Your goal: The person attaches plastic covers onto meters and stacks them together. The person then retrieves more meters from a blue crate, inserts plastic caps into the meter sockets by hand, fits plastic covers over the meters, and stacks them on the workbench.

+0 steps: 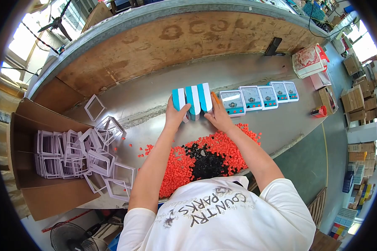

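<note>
Blue-and-white meter cases (pixel 192 100) stand side by side in a row on the metal tabletop, between my two hands. My left hand (pixel 176 113) is closed against the left end of the row, thumb across the near side. On the opposite end, my right hand (pixel 219 113) grips the row, with an orange covering on a fingertip. To the right lie several meters (pixel 232 103) with clear windows, white frames and blue lower panels. Closer to my body is a spread of small red plastic pieces (pixel 176 169), with a pile of black pieces (pixel 207 163) among them.
At left, an open cardboard box (pixel 27 167) lies on its side, with white square frames (pixel 63 154) spilling out. A wooden board (pixel 176 39) walls the back. A black object (pixel 273 47), a red-and-white bag (pixel 308 61) and a small carton (pixel 327 100) are at right.
</note>
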